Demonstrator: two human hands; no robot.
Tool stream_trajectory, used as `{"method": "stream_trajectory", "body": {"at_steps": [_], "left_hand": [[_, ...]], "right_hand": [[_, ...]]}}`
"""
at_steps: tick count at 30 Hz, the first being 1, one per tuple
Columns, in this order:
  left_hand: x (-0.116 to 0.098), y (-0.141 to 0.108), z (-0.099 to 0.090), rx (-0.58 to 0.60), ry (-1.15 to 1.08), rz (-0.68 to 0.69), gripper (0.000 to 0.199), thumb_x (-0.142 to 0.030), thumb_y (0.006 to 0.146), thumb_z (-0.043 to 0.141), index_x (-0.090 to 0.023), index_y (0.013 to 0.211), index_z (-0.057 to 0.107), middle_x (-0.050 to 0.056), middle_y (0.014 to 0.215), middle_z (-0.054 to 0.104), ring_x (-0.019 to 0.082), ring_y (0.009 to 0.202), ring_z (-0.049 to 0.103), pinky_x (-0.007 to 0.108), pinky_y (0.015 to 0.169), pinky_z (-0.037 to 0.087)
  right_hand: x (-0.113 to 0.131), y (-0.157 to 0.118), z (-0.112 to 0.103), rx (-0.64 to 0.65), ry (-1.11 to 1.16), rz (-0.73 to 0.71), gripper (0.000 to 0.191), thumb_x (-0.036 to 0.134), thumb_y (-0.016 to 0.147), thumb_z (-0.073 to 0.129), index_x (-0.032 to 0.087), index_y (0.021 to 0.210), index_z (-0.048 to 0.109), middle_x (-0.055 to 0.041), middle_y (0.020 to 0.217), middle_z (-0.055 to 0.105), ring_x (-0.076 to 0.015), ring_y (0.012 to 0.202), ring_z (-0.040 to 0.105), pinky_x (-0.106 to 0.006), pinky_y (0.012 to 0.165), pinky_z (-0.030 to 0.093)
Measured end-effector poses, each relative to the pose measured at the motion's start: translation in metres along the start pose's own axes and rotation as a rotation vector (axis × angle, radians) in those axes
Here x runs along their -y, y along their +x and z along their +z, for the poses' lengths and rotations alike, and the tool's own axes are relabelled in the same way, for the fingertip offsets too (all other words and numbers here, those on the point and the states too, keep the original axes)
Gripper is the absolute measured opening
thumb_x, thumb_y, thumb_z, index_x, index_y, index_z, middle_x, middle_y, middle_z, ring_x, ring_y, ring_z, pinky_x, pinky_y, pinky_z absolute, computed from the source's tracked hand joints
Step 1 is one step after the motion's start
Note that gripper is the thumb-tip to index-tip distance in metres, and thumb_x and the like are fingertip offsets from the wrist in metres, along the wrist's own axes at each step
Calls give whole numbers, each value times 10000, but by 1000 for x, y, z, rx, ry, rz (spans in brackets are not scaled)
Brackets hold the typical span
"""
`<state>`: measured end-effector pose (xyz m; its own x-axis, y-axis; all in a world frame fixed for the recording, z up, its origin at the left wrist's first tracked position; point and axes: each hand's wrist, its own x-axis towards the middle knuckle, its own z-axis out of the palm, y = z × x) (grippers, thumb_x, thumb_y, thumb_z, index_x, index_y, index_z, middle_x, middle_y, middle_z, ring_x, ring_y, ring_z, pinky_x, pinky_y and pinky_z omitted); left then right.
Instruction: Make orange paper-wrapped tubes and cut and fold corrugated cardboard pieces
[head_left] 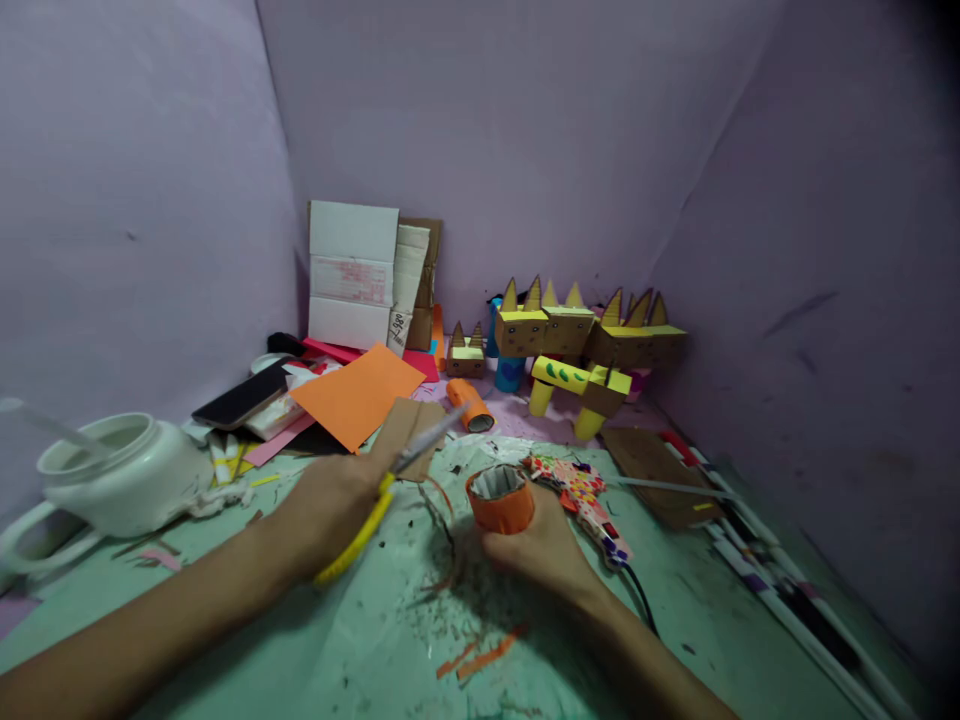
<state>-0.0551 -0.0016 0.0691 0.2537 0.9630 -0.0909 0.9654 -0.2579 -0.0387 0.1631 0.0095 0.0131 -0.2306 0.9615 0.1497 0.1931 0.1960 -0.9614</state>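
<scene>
My left hand [337, 505] is closed around a pair of scissors [371, 525] with yellow handles, their blades pointing up and to the right. In my right hand [540, 550] is a short cardboard tube [501, 512] wrapped in orange paper, its open end facing up and lined with silvery grey. The blades are apart from the tube. Thin orange paper strips [484, 660] and scraps lie on the table in front of me. Just right of the tube rests a glue gun [581, 495] with a flowery pattern. Another orange tube [470, 404] lies on its side farther back.
At the back right stand several cardboard figures [521, 335] with pointed ears, and a yellow tube figure [559, 375]. An orange sheet [360, 395], a phone [240, 395] and folded cardboard [352, 275] are at the back left. A white teapot-like vessel [124, 480] stands left; flat cardboard [660, 478] lies right.
</scene>
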Motion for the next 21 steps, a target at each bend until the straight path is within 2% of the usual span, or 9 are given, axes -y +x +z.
{"method": "stream_trajectory", "body": {"at_steps": [2, 4, 8, 11, 14, 17, 21], "left_hand": [[10, 8, -4, -26, 53, -117, 288, -137, 862, 296, -114, 1026, 531, 180, 862, 691, 337, 772, 670, 401, 631, 454], [16, 11, -1, -25, 62, -148, 261, -157, 847, 316, -102, 975, 536, 220, 876, 683, 391, 787, 665, 432, 617, 446], [21, 11, 17, 16, -15, -150, 212, -251, 858, 370, -142, 962, 518, 167, 884, 693, 354, 813, 671, 388, 623, 455], [27, 11, 25, 29, -80, -194, 274, -331, 891, 336, -135, 999, 493, 167, 895, 690, 331, 827, 671, 373, 640, 463], [39, 12, 27, 44, -142, -219, 362, -369, 891, 336, -109, 1113, 455, 191, 999, 681, 310, 897, 665, 364, 708, 478], [56, 13, 29, 71, -198, -205, 468, -370, 872, 374, -103, 1256, 395, 187, 1136, 654, 291, 973, 653, 355, 786, 486], [80, 15, 31, 89, -226, -123, 601, -309, 808, 459, -123, 1370, 353, 164, 1343, 532, 281, 1192, 537, 352, 927, 447]], "right_hand": [[5, 3, -4, 15, 23, 22, 228, 193, 517, 653, 205, 664, 479, 49, 602, 471, -99, 529, 376, -231, 488, 332], [8, 5, -9, 46, 77, 35, 324, 285, 496, 733, 201, 695, 492, 40, 634, 486, -108, 560, 391, -241, 517, 349], [4, 7, -16, 57, 112, 45, 420, 429, 461, 779, 206, 665, 487, 51, 582, 447, -115, 549, 376, -246, 506, 332], [-2, 7, -19, -91, 92, 43, 465, 495, 451, 779, 209, 687, 499, 43, 583, 476, -128, 545, 411, -255, 503, 358], [-4, 4, -22, -252, 143, 27, 480, 552, 530, 743, 206, 780, 523, 8, 660, 533, -159, 591, 473, -278, 526, 401], [-1, 2, -25, -297, 155, 37, 430, 519, 618, 713, 204, 840, 522, -2, 691, 530, -167, 609, 475, -282, 533, 399], [6, 4, -27, -380, 134, 40, 413, 472, 605, 731, 207, 833, 512, 15, 679, 510, -149, 596, 448, -277, 533, 391]]}}
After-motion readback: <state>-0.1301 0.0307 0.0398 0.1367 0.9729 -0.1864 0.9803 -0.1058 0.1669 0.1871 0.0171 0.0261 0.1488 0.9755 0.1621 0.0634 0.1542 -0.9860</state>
